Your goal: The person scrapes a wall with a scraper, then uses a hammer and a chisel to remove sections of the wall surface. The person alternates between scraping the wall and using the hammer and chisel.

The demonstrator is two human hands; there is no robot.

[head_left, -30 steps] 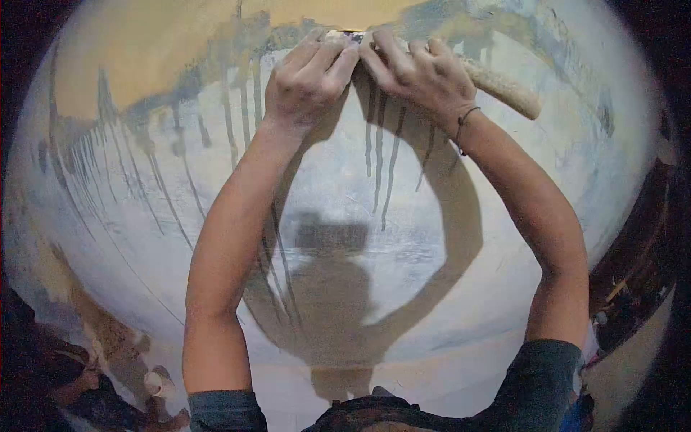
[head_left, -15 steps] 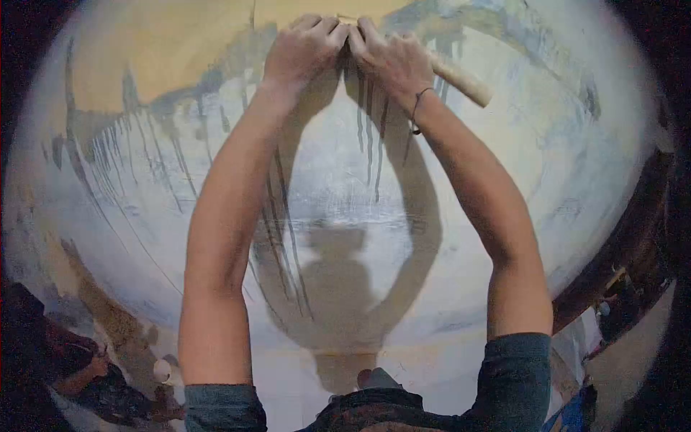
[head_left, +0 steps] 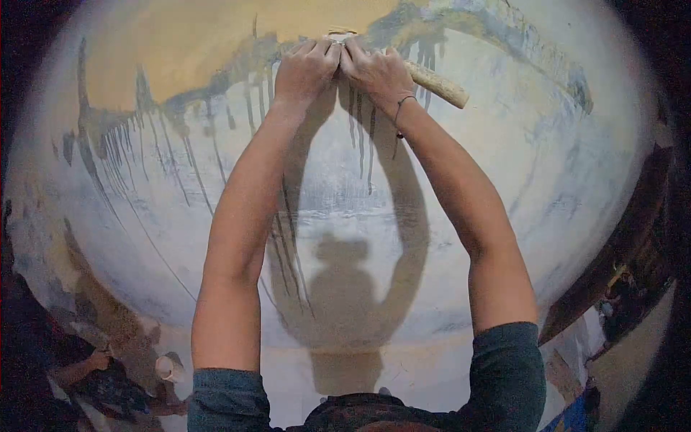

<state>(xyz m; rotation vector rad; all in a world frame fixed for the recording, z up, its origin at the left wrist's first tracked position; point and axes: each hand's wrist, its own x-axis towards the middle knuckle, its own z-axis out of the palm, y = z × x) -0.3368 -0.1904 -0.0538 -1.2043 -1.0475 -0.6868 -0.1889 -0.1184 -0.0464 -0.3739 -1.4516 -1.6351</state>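
Both hands are raised side by side against a painted wall (head_left: pixel 345 165), their fingertips nearly touching. My left hand (head_left: pixel 306 72) is closed, its fingers curled at the surface; whatever it grips is hidden. My right hand (head_left: pixel 378 75), with a thin dark cord at the wrist, closes around a pale, wooden-looking cylindrical handle (head_left: pixel 443 86) that slants down to the right. The handle's other end is out of sight behind the hand. Just above the fingertips is a small, rough pale patch (head_left: pixel 342 32) with a yellowish edge.
Yellow paint covers the wall's upper part, with grey drips over white below; my shadow falls on it. At lower left are another person's arm (head_left: pixel 83 367) and a pale cup-like object (head_left: pixel 169 369). Dark clutter (head_left: pixel 619 295) and something blue (head_left: pixel 576 414) lie at lower right.
Both hands now appear slightly lower in view and are still close together. More of the rough patch shows above the fingertips. The handle remains in my right hand.
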